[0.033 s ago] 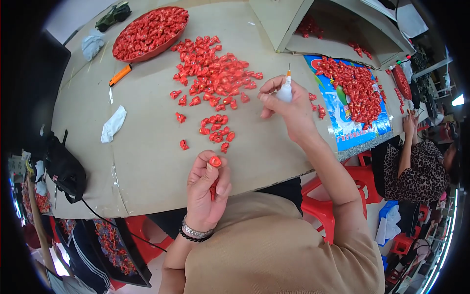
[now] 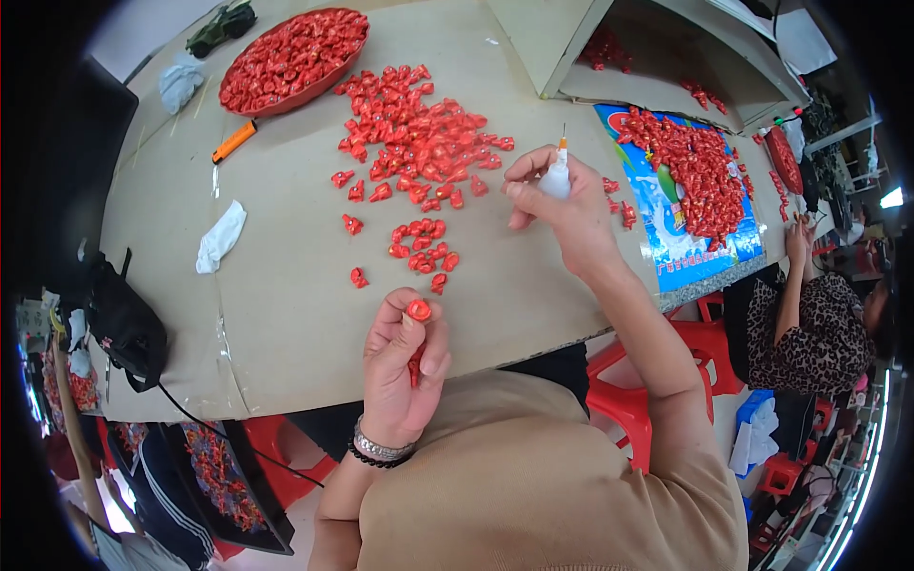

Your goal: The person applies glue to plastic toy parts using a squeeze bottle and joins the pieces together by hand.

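My left hand (image 2: 390,366) pinches a small red plastic piece (image 2: 419,310) between thumb and forefinger, its round hollow end facing up. More red shows between the curled lower fingers. My right hand (image 2: 575,217) is wrapped round a small white squeeze bottle (image 2: 555,181), held upright with an orange neck and a thin needle tip, apart from the left hand. Beyond the left hand lies a small cluster of red pieces (image 2: 422,228) on the table (image 2: 295,314). A larger loose heap of similar pieces (image 2: 433,143) spreads farther back.
A red bowl (image 2: 347,65) full of pieces stands far left, beside an orange-handled cutter (image 2: 233,142). White tissue (image 2: 221,238) and a black bag (image 2: 124,324) lie left. Right are a blue sheet (image 2: 671,274) under heaped pieces, an open cabinet (image 2: 571,48) and a seated co-worker (image 2: 809,324).
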`<state>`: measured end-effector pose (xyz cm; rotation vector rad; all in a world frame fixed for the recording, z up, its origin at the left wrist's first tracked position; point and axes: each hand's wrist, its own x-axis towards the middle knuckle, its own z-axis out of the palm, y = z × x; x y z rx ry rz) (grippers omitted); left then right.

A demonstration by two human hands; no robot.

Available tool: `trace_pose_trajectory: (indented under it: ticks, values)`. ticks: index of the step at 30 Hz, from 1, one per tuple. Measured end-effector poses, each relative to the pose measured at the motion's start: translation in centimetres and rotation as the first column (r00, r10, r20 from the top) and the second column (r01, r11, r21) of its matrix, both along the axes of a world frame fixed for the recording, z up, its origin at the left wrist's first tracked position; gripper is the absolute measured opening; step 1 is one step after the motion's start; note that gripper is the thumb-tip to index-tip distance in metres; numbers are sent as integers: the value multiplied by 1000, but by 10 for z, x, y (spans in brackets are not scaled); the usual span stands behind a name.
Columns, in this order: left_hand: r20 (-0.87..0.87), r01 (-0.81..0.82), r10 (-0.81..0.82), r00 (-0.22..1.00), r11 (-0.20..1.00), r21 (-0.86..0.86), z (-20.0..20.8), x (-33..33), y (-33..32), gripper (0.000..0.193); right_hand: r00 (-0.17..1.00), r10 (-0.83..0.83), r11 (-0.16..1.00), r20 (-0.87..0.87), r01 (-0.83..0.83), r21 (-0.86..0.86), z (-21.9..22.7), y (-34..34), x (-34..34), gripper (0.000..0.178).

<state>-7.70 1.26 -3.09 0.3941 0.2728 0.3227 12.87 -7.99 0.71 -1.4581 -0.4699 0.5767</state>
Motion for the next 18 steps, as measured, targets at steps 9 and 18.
trace_pose_trajectory:
  ticks: [9, 18]
  values:
    - [-18, -90, 90, 996, 996, -24, 1, -4, 11, 13, 673, 375, 924, 638, -215, -316, -25, 2, -24, 17]
    - [57, -155, 156, 986, 988, -17, 3, -9, 22, 13, 412, 420, 899, 809, -67, -433, -34, 7, -40, 10]
